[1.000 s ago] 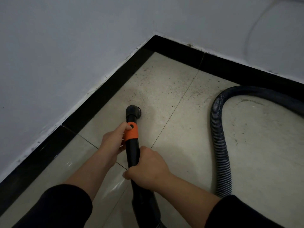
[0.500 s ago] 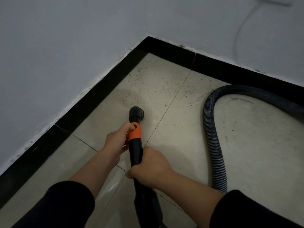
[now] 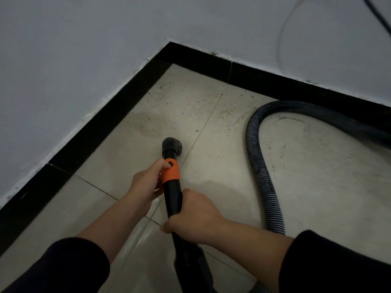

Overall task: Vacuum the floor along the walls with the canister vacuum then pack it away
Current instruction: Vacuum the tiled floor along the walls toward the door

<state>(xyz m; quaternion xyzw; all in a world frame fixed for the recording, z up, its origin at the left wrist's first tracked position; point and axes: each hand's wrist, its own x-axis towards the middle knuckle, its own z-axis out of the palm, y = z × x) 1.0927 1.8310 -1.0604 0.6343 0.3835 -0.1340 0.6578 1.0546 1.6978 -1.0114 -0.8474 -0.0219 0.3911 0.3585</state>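
Room: a pale beige tiled floor (image 3: 211,106) met two white walls (image 3: 63,60) at a corner edged by a glossy black skirting board (image 3: 101,127). Dark specks and a dusty smear lay on the tile nearest that skirting corner.
Vacuum wand: a black plastic tube (image 3: 172,199) with an orange ribbed collar (image 3: 170,174) slanted up from the bottom edge towards the skirting corner. Its round black nozzle (image 3: 170,145) sat on the floor short of the corner, apart from the skirting.
Left hand (image 3: 146,182): curled round the wand at the orange collar, thumb lying on the collar.
Right hand (image 3: 194,216): wrapped round the tube, farther from the skirting corner than the left hand.
Hose: a dark ribbed flexible hose (image 3: 262,172) lay looped on the floor to the right of the corner, its bend close to the right-hand run of skirting.
Wall: a thin pale cord (image 3: 281,34) hung above that run.
Sleeves: dark, pushed up both forearms.
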